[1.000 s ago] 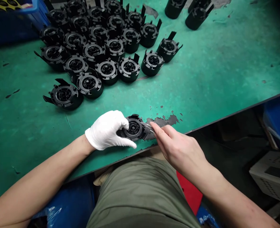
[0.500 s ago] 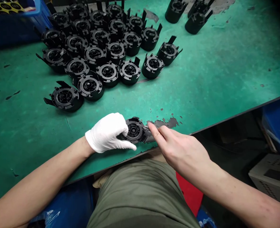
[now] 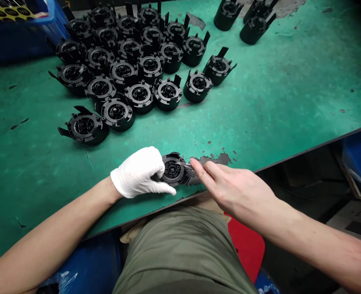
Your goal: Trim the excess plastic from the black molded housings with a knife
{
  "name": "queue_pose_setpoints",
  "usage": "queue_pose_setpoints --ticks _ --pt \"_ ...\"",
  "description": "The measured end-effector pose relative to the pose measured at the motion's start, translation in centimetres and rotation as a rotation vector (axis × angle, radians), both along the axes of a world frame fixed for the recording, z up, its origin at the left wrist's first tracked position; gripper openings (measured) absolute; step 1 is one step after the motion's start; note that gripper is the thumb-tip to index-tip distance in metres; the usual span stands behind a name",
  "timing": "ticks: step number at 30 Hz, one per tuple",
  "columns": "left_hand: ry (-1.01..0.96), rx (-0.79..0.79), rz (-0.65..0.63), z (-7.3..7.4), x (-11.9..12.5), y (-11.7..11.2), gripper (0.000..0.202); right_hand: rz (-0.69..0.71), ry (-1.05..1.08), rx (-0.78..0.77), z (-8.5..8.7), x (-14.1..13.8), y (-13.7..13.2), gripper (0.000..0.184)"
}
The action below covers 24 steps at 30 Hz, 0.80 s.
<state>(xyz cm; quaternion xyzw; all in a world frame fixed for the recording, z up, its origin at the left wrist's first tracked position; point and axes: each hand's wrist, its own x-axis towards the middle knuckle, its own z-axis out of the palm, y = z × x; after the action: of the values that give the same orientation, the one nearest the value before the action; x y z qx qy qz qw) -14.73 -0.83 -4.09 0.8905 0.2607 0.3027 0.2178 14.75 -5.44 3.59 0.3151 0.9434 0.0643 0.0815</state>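
A round black plastic part (image 3: 173,170) lies near the front edge of the green table (image 3: 275,94). My left hand (image 3: 139,172), in a white glove, is closed around its left side. My bare right hand (image 3: 229,188) pinches thin metal tweezers (image 3: 187,165), whose tips rest on the part's right face. Whether anything sits between the tweezer tips is too small to tell.
Several identical black parts (image 3: 131,69) stand grouped at the back left, one (image 3: 84,127) apart at the front. Two or three more (image 3: 254,24) stand at the back right. A blue bin (image 3: 17,28) sits far left. Worn black patches (image 3: 214,158) mark the mat.
My right hand has slid slightly left, bringing the tweezers further over the part. My left hand keeps its hold.
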Motion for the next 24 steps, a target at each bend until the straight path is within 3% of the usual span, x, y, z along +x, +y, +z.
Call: queue_pose_setpoints --ticks 14,24 --pt "-0.039 0.009 -0.003 -0.3 -0.1 -0.2 0.054 0.115 -0.041 -0.055 0.1 0.9 2.1 0.061" --pt "-0.066 0.020 -0.008 -0.4 0.0 -0.1 0.054 0.163 0.011 -0.176 -0.9 2.0 4.7 0.062"
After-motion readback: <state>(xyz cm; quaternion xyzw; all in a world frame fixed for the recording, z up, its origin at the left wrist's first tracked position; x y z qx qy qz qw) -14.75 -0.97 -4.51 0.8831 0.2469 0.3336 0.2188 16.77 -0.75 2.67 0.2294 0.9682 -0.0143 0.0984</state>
